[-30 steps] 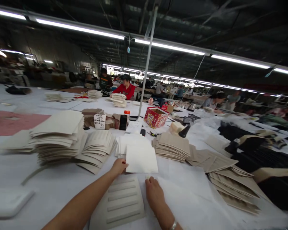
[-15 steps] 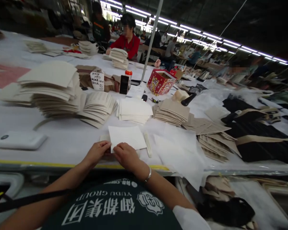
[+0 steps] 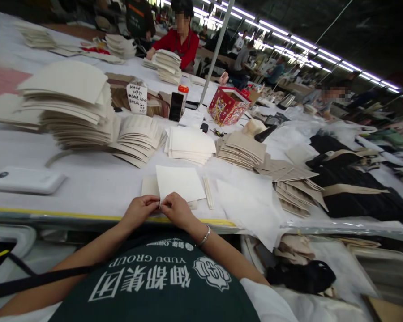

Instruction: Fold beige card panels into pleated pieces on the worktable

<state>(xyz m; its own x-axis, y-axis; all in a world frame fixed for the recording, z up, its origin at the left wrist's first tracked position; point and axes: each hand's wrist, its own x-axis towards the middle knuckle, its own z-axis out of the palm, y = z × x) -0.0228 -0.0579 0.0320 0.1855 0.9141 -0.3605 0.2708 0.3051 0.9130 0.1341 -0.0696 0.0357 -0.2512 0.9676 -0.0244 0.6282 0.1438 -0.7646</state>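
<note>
A white sheet lies tilted near the table's front edge, over a beige piece that shows at its left. My left hand pinches at the sheet's lower left corner, thumb and fingers together. Right beside it, my right hand has its fingers closed on the same corner. The fingertips of both hands nearly touch. A narrow pale strip rests to the right of the sheet. Behind it sits a stack of white pieces.
Tall beige stacks stand at the left, behind a white power bank. Brown stacks and black cloth are at the right. A phone, a red box and a pole stand behind. A person in red works across the table.
The view has tipped down slightly. My right hand's fingers have drawn in to the sheet's corner, and more of the beige piece shows beneath the sheet.
</note>
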